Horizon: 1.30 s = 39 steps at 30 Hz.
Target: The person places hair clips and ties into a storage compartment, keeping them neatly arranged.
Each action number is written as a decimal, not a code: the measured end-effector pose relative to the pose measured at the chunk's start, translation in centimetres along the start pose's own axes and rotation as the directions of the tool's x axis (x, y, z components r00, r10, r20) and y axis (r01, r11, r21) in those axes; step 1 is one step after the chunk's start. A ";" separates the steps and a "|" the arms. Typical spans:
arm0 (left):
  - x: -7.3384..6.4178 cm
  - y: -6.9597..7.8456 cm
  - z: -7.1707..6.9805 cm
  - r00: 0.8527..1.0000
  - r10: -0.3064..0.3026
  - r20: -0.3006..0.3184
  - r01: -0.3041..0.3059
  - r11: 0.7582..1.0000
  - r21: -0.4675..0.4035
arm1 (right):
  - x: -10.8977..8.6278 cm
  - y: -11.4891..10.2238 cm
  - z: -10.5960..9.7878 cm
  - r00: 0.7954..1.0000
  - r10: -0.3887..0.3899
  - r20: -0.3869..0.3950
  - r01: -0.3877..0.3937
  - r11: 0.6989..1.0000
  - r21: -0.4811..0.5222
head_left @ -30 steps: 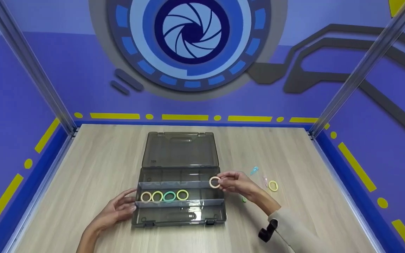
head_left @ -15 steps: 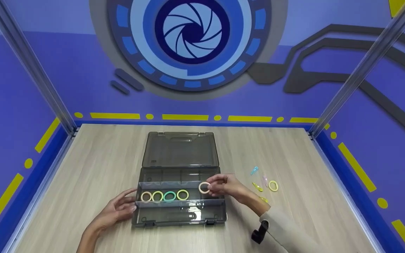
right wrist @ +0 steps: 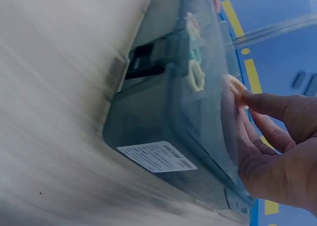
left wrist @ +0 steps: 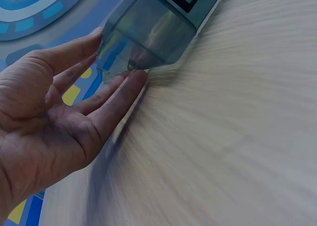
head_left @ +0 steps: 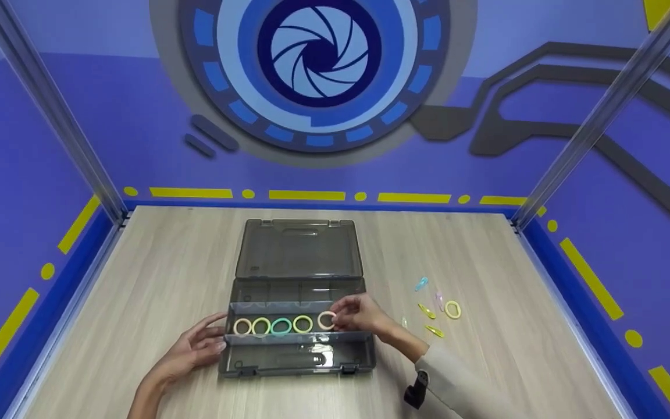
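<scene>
A see-through grey plastic box [head_left: 297, 355] lies with its lid laid back, split lengthwise by clear dividers. My right hand [head_left: 361, 317] pinches a peach hair tie [head_left: 321, 326] between thumb and fingertips, over the right part of the middle compartment. In that compartment a peach hair tie [head_left: 235, 327], a green one [head_left: 274, 329] and yellow ones stand in a row to the left. My left hand [head_left: 195, 345] rests with extended fingers against the box's left end; in the left wrist view its fingertips [left wrist: 138, 76] touch the box's corner.
Right of the box lie a blue snap hair clip [head_left: 421, 283], a pink clip [head_left: 439, 301], yellow clips [head_left: 434, 331] and a yellow hair tie [head_left: 447, 310]. A pale clip [head_left: 405, 322] shows beside the right wrist. The lid [head_left: 300, 250] lies behind the box.
My right hand has moved left and down with the peach hair tie, from the box's right edge into line with the row. Clips it had covered now show. My left hand stays put.
</scene>
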<state>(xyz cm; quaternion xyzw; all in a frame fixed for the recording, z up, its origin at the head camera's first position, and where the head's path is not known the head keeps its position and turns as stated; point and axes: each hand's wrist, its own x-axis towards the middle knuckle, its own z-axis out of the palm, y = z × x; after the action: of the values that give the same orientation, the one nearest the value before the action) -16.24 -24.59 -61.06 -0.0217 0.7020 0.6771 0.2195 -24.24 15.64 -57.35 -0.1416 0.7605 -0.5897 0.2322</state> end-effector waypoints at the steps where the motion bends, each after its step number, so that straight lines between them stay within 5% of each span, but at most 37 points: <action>1: 0.0 0.0 0.0 1.000 0.001 0.001 -0.001 1.000 0.000 | 0.1 0.1 0.1 0.999 -0.035 -0.006 0.035 0.998 -0.055; 6: 0.1 -0.1 0.0 1.000 0.012 0.004 -0.012 1.000 0.011 | 0.5 0.8 0.8 0.981 -0.193 -0.022 0.173 0.921 -0.349; 16: 0.1 -0.2 0.2 1.000 -0.008 -0.014 0.008 1.000 0.007 | 1.1 1.7 2.1 0.955 -0.286 -0.074 0.206 0.824 -0.528; 33: 0.1 0.0 0.0 1.000 0.013 0.001 -0.013 1.000 0.005 | 0.3 0.3 0.4 0.960 -0.278 0.026 0.272 0.910 -0.313; 39: 0.1 0.0 0.1 1.000 -0.001 -0.002 0.001 1.000 -0.003 | -1.1 -0.9 -0.9 0.970 -0.243 -0.001 0.235 0.940 -0.247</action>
<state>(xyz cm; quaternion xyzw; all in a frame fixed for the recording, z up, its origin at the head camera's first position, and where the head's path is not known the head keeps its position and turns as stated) -16.28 -24.51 -61.07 -0.0229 0.7010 0.6782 0.2192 -23.83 16.64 -56.12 -0.2511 0.8081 -0.5173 0.1274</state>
